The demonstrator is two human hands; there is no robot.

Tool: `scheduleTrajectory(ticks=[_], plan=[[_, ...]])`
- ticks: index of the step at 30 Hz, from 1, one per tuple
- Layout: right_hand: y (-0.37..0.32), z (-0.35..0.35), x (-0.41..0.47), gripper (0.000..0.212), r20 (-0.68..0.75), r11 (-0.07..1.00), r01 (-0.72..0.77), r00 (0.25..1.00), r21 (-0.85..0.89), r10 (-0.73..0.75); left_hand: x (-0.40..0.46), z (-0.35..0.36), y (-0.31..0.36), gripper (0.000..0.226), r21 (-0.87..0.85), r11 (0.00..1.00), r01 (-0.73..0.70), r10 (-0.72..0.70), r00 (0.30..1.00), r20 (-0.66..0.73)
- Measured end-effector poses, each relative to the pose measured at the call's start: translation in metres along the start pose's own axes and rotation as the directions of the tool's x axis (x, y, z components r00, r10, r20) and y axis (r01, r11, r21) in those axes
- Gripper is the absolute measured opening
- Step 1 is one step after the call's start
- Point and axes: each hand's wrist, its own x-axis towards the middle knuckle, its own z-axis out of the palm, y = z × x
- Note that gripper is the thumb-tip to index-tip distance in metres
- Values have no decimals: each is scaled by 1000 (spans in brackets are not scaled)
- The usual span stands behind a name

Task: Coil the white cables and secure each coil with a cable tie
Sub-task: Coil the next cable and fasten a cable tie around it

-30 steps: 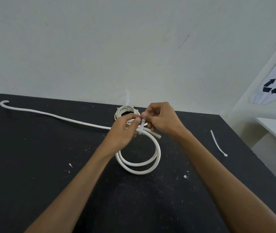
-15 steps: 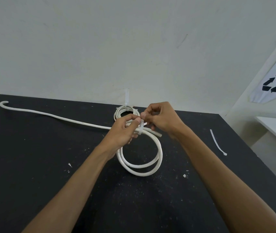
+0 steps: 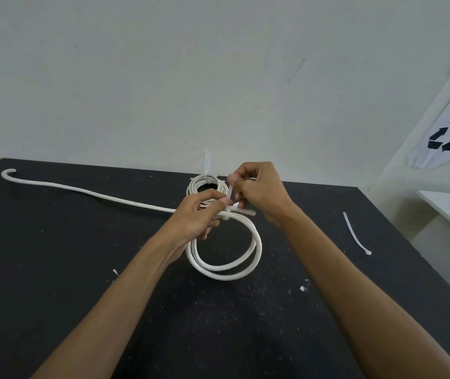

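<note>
Thick white cable coil (image 3: 226,266) — translucent plastic cable tie (image 3: 229,199) around crossing.
Gripped by left hand (image 3: 196,217); tie tail pinched by right hand (image 3: 256,190) — black tabletop (image 3: 54,255).

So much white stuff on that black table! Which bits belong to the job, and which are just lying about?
In use:
near coil, held by left hand
cable tie, pulled by right hand
tied coil behind
loose cable
spare tie

Lying about:
recycling bag
white crumbs
</note>
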Motion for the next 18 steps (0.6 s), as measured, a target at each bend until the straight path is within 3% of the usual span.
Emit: scheduleTrajectory(ticks=[11,18], plan=[[-11,3,3,20,-110,999,14,994,-33,-17,-4,-7,1,17,-38,999,-8,8,1000,-9],[-9,-3,-2,27,78,999,-36,996,15,34,-7,-8,-10,20,-111,994,-8,1,998,-62]])
